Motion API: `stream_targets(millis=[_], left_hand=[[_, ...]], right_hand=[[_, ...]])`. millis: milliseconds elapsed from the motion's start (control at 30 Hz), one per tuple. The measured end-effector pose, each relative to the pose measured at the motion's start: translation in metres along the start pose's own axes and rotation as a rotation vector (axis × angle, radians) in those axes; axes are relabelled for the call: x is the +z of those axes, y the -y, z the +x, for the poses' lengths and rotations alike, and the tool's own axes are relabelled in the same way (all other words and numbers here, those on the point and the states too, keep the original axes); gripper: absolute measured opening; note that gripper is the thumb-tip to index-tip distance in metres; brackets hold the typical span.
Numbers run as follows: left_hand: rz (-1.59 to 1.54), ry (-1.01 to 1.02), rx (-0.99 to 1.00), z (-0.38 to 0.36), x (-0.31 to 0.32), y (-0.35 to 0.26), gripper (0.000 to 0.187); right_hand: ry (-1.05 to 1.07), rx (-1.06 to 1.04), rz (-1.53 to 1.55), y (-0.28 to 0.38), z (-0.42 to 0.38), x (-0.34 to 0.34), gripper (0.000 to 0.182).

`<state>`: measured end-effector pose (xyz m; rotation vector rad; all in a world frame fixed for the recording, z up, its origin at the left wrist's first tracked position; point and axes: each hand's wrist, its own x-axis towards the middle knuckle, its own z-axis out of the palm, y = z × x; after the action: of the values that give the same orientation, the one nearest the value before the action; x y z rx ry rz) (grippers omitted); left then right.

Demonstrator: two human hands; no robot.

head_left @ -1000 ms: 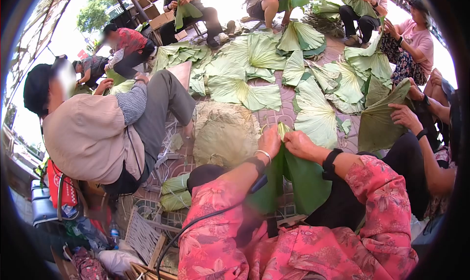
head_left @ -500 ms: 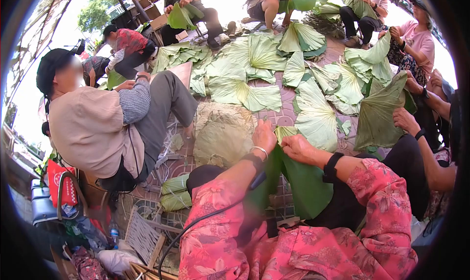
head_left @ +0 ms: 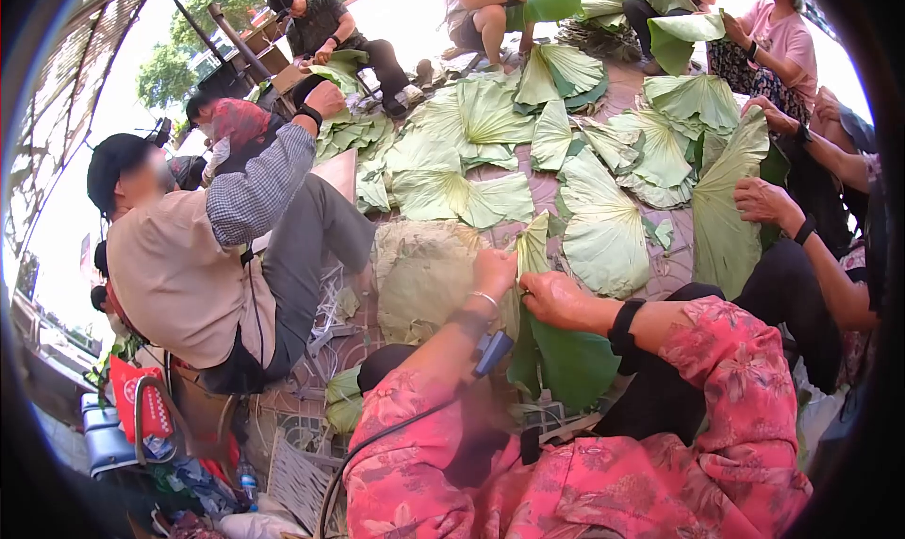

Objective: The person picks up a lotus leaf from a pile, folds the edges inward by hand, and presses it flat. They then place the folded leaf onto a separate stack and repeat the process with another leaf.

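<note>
A large green lotus leaf (head_left: 573, 362) hangs folded in front of my lap, its pale pointed tip rising between my hands. My left hand (head_left: 496, 273), with a bangle at the wrist, is closed at the leaf's upper left edge; its fingertips are partly hidden. Close beside it, my right hand (head_left: 558, 300) pinches the leaf's upper part, a black band around that wrist. Beyond my hands, pale lotus leaves (head_left: 603, 223) lie spread on the paving. A dry, brownish stack of leaves (head_left: 424, 270) sits just left of my left hand.
A person in a beige vest (head_left: 184, 265) sits close on my left. At right, a co-worker's hand (head_left: 768, 202) holds another lotus leaf (head_left: 731, 214). A red bag (head_left: 141, 398), a water bottle (head_left: 247, 480) and a woven stool (head_left: 300, 482) stand lower left. More people sit around the leaves.
The tip of my leaf now stands up between my hands, and less green hangs on the left. The person at left has raised an arm. The right co-worker's leaf is turned more upright.
</note>
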<state>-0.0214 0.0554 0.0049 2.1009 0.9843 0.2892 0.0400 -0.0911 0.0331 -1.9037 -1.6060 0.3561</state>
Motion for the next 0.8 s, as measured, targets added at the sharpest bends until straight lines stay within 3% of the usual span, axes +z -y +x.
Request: stream_targets(millis=[100,300,400,500,600,700,800], left_hand=[[-0.423,0.03,-0.13,-0.011,-0.007,-0.01,0.036],[-0.712,-0.022,-0.272,-0.027,-0.01,-0.028,0.019],[-0.792,0.067,-0.133,-0.027,-0.001,-0.02,0.013],[-0.808,0.009,-0.154,-0.025,0.005,-0.014,0.008],[-0.492,-0.139,-0.009,-0.003,-0.005,-0.008,0.011],[-0.509,-0.07,0.04,0.001,-0.032,-0.016,0.021],[-0.454,-0.018,0.266,0.03,-0.05,0.014,0.028]], right_hand=[[0.029,0.041,-0.028,0.006,0.002,-0.003,0.012],[0.009,0.046,-0.052,-0.002,0.005,0.007,0.009],[0.069,0.015,-0.035,-0.015,0.01,0.016,0.009],[0.068,-0.013,-0.044,-0.007,0.006,0.009,0.019],[0.078,-0.13,0.08,0.009,0.009,-0.015,0.03],[-0.003,0.054,0.257,-0.004,0.023,-0.04,0.027],[-0.327,0.206,0.232,-0.051,0.035,-0.07,0.028]])
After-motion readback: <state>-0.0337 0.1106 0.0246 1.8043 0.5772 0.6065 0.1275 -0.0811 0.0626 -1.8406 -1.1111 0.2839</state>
